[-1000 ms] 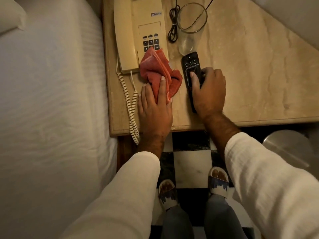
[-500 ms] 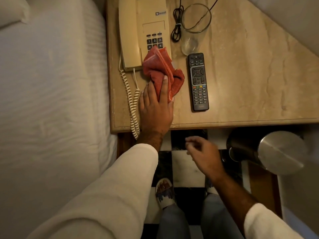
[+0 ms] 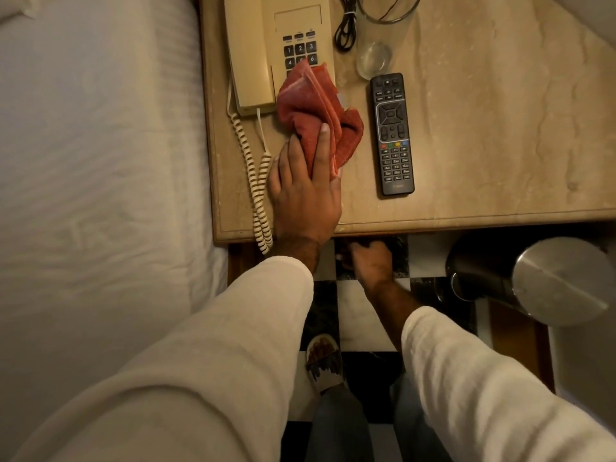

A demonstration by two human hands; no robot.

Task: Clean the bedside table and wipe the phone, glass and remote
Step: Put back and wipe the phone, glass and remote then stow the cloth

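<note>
The beige marble bedside table [image 3: 500, 145] carries a cream corded phone [image 3: 253, 55], an empty clear glass [image 3: 375, 58] and a black remote [image 3: 392, 135] lying face up. A crumpled red cloth [image 3: 313, 105] rests partly on the phone's keypad. My left hand [image 3: 303, 195] lies on the cloth's near end, fingers gripping it against the tabletop. Below the table's front edge is my right hand [image 3: 370, 261], its fingers curled into the shadow there and hidden.
The phone's coiled cord [image 3: 256, 181] hangs over the front edge beside my left wrist. A bundled black cable [image 3: 346, 28] lies left of the glass. A white bed [image 3: 100, 161] borders the table's left side. A steel bin [image 3: 550, 281] stands on the checkered floor at right.
My right hand let go of the remote, dropped off the table, then moved in under its front edge. The remote lies still. My left hand stays on the cloth.
</note>
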